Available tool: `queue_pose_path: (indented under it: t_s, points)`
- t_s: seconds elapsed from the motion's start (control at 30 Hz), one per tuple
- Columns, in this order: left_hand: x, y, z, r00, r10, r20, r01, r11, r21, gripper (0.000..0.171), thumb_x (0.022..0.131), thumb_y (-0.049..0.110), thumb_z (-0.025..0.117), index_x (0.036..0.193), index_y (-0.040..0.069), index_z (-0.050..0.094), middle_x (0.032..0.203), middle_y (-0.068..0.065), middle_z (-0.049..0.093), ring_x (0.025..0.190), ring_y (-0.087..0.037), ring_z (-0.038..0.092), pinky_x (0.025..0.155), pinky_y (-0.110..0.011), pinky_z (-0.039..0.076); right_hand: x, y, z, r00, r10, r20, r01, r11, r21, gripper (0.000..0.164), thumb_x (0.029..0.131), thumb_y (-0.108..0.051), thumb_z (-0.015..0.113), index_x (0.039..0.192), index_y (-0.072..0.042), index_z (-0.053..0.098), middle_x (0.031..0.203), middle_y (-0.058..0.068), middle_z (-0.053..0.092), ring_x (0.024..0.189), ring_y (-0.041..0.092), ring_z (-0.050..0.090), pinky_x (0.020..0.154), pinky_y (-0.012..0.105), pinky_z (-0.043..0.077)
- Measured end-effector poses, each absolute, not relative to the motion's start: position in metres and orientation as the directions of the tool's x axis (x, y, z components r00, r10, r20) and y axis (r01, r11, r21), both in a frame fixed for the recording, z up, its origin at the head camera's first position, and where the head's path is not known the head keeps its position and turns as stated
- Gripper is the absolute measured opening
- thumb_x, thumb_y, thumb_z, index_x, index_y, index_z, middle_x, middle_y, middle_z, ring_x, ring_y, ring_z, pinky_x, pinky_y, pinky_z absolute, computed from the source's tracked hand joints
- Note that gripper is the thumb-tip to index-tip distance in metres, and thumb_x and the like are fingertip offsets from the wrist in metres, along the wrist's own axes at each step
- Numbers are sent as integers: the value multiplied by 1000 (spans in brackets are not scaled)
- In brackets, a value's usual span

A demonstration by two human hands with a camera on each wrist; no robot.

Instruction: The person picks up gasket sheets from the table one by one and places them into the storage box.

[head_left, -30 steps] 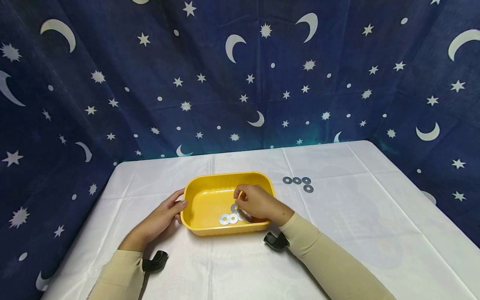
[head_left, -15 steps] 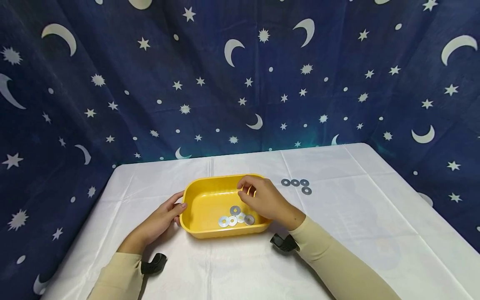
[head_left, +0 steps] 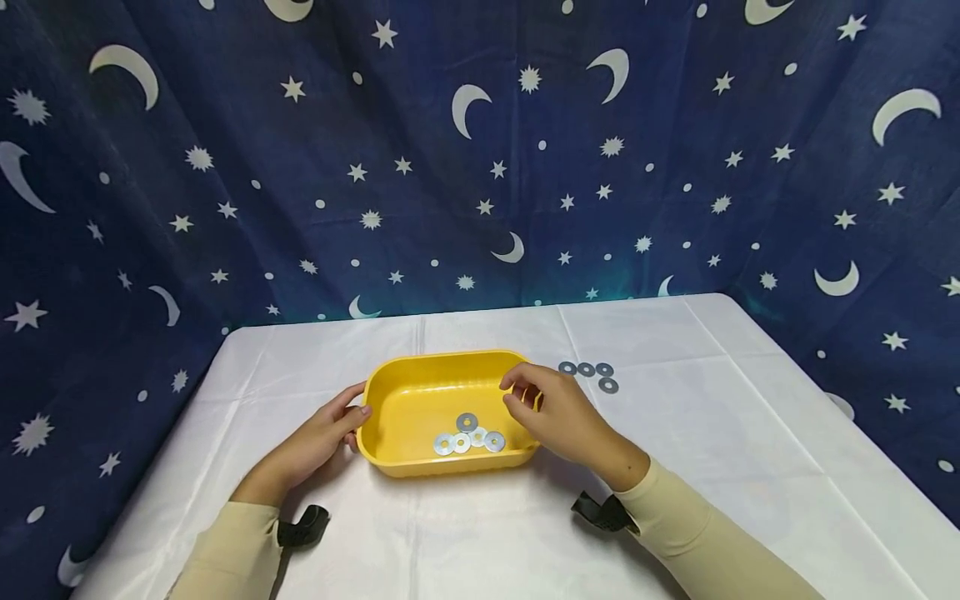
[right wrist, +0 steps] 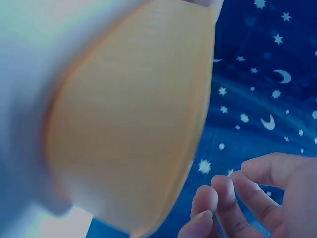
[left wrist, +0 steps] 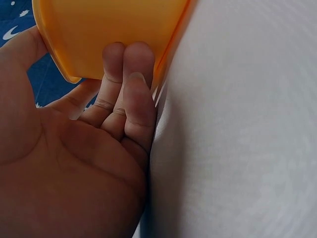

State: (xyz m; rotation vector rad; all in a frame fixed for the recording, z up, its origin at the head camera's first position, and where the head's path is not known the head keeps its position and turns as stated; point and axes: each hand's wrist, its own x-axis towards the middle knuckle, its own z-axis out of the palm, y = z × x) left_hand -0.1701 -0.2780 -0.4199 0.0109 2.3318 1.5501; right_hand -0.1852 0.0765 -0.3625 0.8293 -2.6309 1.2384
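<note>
Since the frame half a second earlier, the right hand (head_left: 562, 417) has moved rightward and is now hovering by the right end of the yellow tray (head_left: 412, 404). Inside, five washers (head_left: 467, 445) are lying close together towards the near wall. The tray is resting on the white-covered table (head_left: 712, 467). At its left end the left hand (head_left: 318, 437) is gripping, thumb at the rim, fingers bearing on the outer wall. The right fingers are bending loosely, thumb apart, holding nothing visible. Farther right, four loose washers (head_left: 592, 372) are lying flat. A starry curtain (head_left: 420, 100) is hanging behind. Likely faults: a low right hand could be catching the rim and jarring the tray; thin, flat washers could be slipping from fingertips, offering little edge.
</note>
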Motion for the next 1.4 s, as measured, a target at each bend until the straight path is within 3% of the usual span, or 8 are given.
queue_pose_path:
  t_s: [0.27,0.53,0.87,1.13,1.4]
  points:
    - [-168,-279,-421,-943,205,-261,-172,373,912,62,105,38,48,158,16,23,108,-13,57,82,-16,56,82,-22,44,-197,103,-368,-894,-348,281,-442,587,-678,10,92,-10,69,102,-10,68,77,-2,59,73,16,53,63,24,47]
    - [-168,-278,-420,-944,181,-275,-185,399,898,61,105,41,48,157,20,25,106,-11,58,84,-18,57,87,-23,42,-218,133,-380,-908,-308,285,-419,639,-645,8,93,-13,69,101,-11,67,78,-1,63,70,16,54,60,25,46]
    - [-170,-278,-422,-945,184,-271,-179,403,898,61,105,41,48,157,19,25,109,-12,58,84,-19,57,90,-26,41,-235,152,-392,-947,-260,189,-318,687,-653,7,93,-15,68,99,-12,66,80,4,62,64,17,53,55,26,45]
    - [-169,-276,-420,-943,180,-279,-184,419,889,61,105,41,47,158,20,24,109,-11,58,85,-19,57,93,-29,39,-246,167,-397,-965,-235,121,-258,736,-626,15,94,-15,67,105,-6,67,83,7,64,61,15,54,58,30,45]
    - [-169,-277,-419,-945,187,-270,-180,393,902,62,105,40,47,158,18,24,106,-11,57,84,-18,56,87,-24,42,-255,180,-403,-974,-223,47,-198,724,-661,20,95,-16,66,110,-3,65,90,13,63,58,17,61,58,31,48]
